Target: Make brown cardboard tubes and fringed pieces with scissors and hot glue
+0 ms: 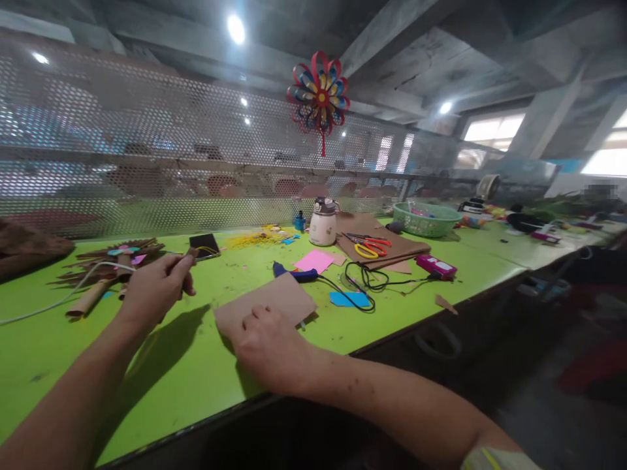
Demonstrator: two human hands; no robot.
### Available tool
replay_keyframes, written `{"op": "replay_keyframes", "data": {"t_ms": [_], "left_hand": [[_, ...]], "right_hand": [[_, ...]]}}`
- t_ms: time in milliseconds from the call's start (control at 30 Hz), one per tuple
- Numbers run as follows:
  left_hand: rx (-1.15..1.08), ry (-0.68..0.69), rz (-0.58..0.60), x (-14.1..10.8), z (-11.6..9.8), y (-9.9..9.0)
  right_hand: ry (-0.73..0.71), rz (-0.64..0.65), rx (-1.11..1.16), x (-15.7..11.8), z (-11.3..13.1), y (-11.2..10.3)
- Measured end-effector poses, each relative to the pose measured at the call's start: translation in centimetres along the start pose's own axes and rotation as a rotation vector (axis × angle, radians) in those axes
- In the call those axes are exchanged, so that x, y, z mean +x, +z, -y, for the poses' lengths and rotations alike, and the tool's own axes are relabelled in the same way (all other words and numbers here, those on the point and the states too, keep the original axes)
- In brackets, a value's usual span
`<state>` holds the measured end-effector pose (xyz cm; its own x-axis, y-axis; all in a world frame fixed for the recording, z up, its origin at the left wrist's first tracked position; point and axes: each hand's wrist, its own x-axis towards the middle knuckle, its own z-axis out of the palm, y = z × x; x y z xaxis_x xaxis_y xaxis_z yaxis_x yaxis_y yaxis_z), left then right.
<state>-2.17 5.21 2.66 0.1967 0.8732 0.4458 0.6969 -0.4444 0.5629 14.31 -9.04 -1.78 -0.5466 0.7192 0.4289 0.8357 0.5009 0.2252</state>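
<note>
My right hand (272, 346) grips the near left part of a flat brown cardboard piece (289, 297) at the front of the green table, fingers curled over its top. My left hand (164, 284) is raised over the table to the left, apart from the cardboard, with its fingers pinched together; what they hold, if anything, cannot be made out. Behind it lie a brown paper craft with jagged strips (147, 249) and a cardboard tube (88, 300). A blue glue gun (298, 274) rests just behind the cardboard, close to a pink paper sheet (315, 261).
Scissors (367, 248) lie on brown sheets (404, 245) beside a white bottle (322, 225). A black cable runs to a magenta box (435, 266), past blue paper (349, 299). A green basket (426, 222) stands farther right. Perforated metal mesh (196, 176) borders the back.
</note>
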Motion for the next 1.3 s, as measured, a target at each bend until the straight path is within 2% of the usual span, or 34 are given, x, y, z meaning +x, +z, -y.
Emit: {"op": "replay_keyframes", "data": {"t_ms": [67,133,267,367,533,633,767,900,1000,1133,1300], "left_hand": [[-0.207,-0.028,-0.068,-0.1,0.0,0.1],[-0.286,-0.032,-0.046,-0.3,-0.1,0.6],[-0.412,0.039,0.182,-1.1,-0.8,1.5],[-0.387,0.089,0.382,-1.6,-1.3,1.9],[-0.396,0.102,0.478,-1.9,-1.0,2.7],[-0.429,0.127,0.544,-2.2,-0.7,3.2],[-0.302,0.153,0.664,-2.6,-0.4,3.7],[-0.275,0.167,0.683,-2.8,-0.4,3.5],[-0.28,0.161,0.678,-2.9,-0.6,3.2],[-0.317,0.134,0.692,-2.9,-0.6,3.2],[-0.318,0.112,0.701,-2.7,-0.4,3.3]], "right_hand": [[-0.012,0.026,0.027,0.3,0.5,1.0],[0.003,0.018,0.045,0.6,0.8,1.8],[0.032,-0.027,0.113,0.7,1.1,2.4],[0.041,-0.058,0.185,0.2,1.5,2.6],[0.1,-0.099,0.437,-1.5,2.0,2.0],[0.097,-0.082,0.528,-2.8,1.2,1.1],[0.039,-0.028,0.353,-4.8,-1.9,0.2],[0.04,0.095,0.164,-5.7,-4.7,0.2],[0.017,0.145,0.095,-5.5,-5.1,0.6],[0.009,0.113,0.095,-5.1,-4.7,1.5],[-0.03,0.006,0.192,-5.3,-3.6,1.8]]}}
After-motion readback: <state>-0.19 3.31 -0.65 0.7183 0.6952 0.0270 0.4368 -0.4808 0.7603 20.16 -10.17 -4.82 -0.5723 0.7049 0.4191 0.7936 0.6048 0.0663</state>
